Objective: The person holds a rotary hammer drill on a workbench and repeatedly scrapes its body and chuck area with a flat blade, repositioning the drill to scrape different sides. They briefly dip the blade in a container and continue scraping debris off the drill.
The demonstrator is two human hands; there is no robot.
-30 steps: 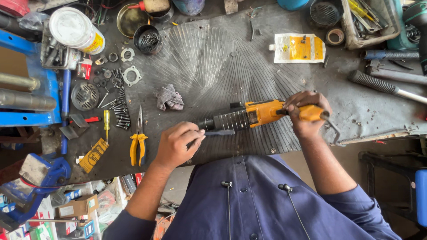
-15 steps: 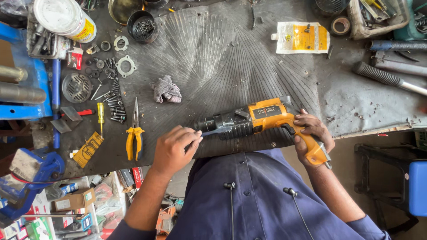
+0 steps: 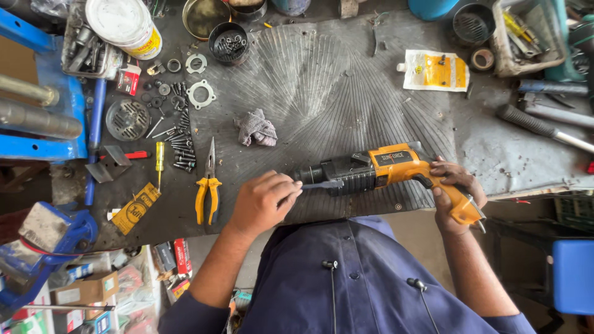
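— Where is the drill (image 3: pixel 377 170) kept?

— It is laid sideways at the near edge of the grey mat (image 3: pixel 322 74), nose to the left. Its orange grip is clenched in the right hand (image 3: pixel 455 192); a thin dark tool (image 3: pixel 322 185) is pinched in the left hand (image 3: pixel 263 201) against the black nose.

— How would it be handled?

— It is judged heavy and rigid, best gripped at the handle and steadied at the ribbed barrel. Pliers (image 3: pixel 209 192) and a rag (image 3: pixel 256 128) are left nearby.

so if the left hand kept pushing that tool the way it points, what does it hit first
The left hand holds a dark slim tool pointing at the drill. It would probably meet the drill's black front end first; the tip already looks to be touching it.
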